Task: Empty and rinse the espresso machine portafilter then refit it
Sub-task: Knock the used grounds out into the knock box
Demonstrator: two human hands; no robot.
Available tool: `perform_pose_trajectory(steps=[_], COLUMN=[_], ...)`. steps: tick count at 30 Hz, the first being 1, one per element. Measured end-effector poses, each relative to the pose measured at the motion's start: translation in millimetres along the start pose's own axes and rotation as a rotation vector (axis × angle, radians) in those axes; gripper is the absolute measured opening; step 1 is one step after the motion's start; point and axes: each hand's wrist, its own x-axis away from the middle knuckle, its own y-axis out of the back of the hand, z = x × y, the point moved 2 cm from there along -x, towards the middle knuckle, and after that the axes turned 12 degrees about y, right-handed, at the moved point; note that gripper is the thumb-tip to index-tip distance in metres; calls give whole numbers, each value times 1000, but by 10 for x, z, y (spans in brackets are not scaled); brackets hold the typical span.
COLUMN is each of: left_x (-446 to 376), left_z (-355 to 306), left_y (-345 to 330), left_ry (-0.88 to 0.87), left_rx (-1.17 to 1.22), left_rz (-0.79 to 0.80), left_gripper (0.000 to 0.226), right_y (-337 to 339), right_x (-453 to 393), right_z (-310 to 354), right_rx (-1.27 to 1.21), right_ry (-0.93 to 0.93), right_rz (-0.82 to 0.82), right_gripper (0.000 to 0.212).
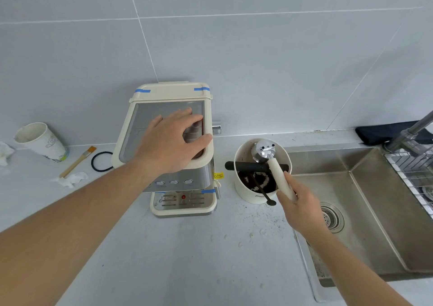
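The portafilter [271,162] hangs over the cream knock box [260,172], which stands on the surface [187,247] just to the right of the espresso machine [173,141]. Its long axis runs from the metal head, at the far side of the knock box, back along the cream handle toward the person and slightly to the right; the head is turned over so that its underside with the spouts faces up and its basket faces down into the box. The neck of the handle lies across the black knock bar [248,165], and dark coffee grounds [255,181] lie at the bottom of the box. The right hand [298,205] has its fingers clenched around the near end of the handle, at the near right rim of the knock box. The left hand [174,139] lies palm down on top of the espresso machine, fingers spread and gripping nothing, with the thumb hooked over the machine's right edge. On the far side of the knock box from the machine is the steel sink [365,212], with loose grounds scattered on the surface in front of the box.
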Motion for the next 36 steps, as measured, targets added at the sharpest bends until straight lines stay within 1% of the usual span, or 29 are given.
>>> perform_pose_trajectory(steps=[6,12,17,25,32,36], left_x=[-4,-16,-8,-4,-14,-10], left_z=[4,11,6,3,8,12], left_y=[9,-1,-2,5,-2,-2], left_ry=[0,-1,-1,2,-2,-5], left_rx=[0,7,3,9,3,3], left_rz=[0,-4,-3,-1,0,4], left_gripper=[60,60,59,59,60,62], right_y=[20,51,-13,-15,9,-68], right_x=[6,24,30,33,70,50], right_z=[47,51,18,19,62,23], right_rx=[-7,-35,2,1,-55,34], right_ry=[16,51,32,31,56,16], right_rz=[9,-92,-13,-19,-89,-27], right_gripper=[53,56,53,52,53,53])
